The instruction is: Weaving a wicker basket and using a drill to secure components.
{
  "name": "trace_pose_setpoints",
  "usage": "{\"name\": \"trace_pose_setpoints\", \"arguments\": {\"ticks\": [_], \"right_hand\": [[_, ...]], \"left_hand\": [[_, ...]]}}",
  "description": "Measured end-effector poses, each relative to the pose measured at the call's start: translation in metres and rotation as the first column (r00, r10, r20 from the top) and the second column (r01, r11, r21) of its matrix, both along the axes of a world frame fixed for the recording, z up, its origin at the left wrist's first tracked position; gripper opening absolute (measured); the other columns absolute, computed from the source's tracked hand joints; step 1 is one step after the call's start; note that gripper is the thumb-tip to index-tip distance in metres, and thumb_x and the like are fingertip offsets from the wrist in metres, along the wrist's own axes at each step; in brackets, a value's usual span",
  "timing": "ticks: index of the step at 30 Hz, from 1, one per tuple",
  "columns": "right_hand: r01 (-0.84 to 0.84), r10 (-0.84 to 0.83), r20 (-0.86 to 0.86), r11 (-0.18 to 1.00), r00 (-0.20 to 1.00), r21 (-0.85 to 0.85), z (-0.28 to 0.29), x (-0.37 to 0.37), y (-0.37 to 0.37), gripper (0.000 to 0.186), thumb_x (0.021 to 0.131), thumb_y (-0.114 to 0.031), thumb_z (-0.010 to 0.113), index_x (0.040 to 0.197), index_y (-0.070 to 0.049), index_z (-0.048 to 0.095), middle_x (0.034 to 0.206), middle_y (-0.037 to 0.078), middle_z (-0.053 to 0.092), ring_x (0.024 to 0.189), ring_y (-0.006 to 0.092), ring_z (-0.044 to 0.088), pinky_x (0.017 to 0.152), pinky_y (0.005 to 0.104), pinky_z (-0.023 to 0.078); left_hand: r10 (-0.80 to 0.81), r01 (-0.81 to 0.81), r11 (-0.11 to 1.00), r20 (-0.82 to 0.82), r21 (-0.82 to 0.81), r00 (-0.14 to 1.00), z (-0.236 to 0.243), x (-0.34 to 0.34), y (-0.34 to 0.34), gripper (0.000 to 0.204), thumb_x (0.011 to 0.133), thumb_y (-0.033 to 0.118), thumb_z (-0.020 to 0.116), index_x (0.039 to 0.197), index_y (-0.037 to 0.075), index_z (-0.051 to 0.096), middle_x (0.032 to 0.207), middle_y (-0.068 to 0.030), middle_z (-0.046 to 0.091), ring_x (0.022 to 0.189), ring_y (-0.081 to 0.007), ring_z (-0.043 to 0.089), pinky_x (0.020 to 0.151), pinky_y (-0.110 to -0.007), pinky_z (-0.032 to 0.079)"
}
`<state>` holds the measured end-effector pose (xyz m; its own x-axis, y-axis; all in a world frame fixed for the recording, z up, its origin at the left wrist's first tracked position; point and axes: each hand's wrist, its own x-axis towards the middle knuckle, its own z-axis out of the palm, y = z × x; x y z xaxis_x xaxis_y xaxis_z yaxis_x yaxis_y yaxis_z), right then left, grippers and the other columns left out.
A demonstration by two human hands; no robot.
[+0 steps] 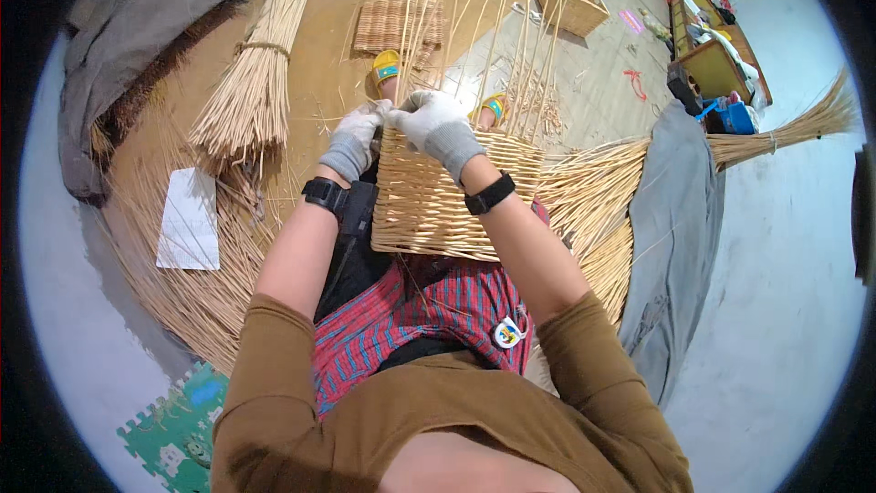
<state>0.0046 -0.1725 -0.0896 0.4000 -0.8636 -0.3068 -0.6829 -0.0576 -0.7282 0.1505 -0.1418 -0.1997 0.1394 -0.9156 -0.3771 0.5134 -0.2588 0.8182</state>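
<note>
Brown cloth top (438,393) nearest; my white-gloved left hand (363,123), right hand (436,119) curled (grip unclear); tan wicker wall (433,196) woven, tall pale stakes (409,18) unwoven.

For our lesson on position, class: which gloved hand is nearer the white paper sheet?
The left. The left hand is right of and beyond the white paper sheet; the right hand is farther right, near the wicker basket's upper edge.
</note>
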Motion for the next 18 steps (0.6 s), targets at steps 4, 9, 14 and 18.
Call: {"name": "trace_pose_setpoints", "arguments": {"ticks": [4,9,14,18], "right_hand": [[0.051,-0.048,0.024,0.987,0.999,-0.15,0.012,-0.012,0.022,0.048,0.086,-0.046,0.065,0.093,0.001,0.07,0.08,0.021,0.071,0.072,0.0318,0.071,0.071,0.0387,0.056],[0.063,-0.077,-0.045,0.964,0.996,-0.259,0.045,-0.048,0.047,0.057,0.084,-0.057,0.062,0.091,0.0,0.071,0.088,0.026,0.069,0.088,0.0403,0.068,0.079,0.0441,0.053],[0.223,-0.205,0.252,0.974,0.946,-0.045,0.089,-0.134,0.066,0.047,0.083,-0.045,0.07,0.094,0.001,0.069,0.078,0.013,0.068,0.071,0.0195,0.067,0.067,0.0333,0.054],[0.237,-0.257,0.505,0.966,0.824,0.105,0.11,-0.193,0.087,0.032,0.087,-0.033,0.073,0.097,-0.003,0.067,0.078,0.0,0.062,0.062,0.0075,0.056,0.054,0.0246,0.047]], "left_hand": [[-0.008,0.008,0.991,0.004,-0.132,1.0,0.015,-0.018,0.009,0.02,0.097,0.025,0.062,0.11,0.01,0.066,0.082,0.0026,0.063,0.06,-0.0081,0.052,0.053,-0.021,0.042],[-0.151,0.153,0.988,0.049,-0.033,0.987,0.075,-0.039,0.043,0.037,0.1,0.024,0.058,0.132,0.006,0.057,0.117,-0.0045,0.064,0.102,-0.0146,0.06,0.089,-0.027,0.05],[-0.336,0.263,0.896,-0.158,-0.359,0.928,0.106,-0.039,0.148,0.055,0.095,0.038,0.065,0.137,0.007,0.047,0.123,-0.0085,0.056,0.113,-0.0203,0.056,0.092,-0.036,0.048],[-0.151,0.191,0.976,0.302,-0.105,0.941,0.065,0.004,0.19,0.054,0.094,0.031,0.069,0.137,0.006,0.047,0.124,-0.0108,0.057,0.11,-0.0233,0.058,0.088,-0.035,0.053]]}}
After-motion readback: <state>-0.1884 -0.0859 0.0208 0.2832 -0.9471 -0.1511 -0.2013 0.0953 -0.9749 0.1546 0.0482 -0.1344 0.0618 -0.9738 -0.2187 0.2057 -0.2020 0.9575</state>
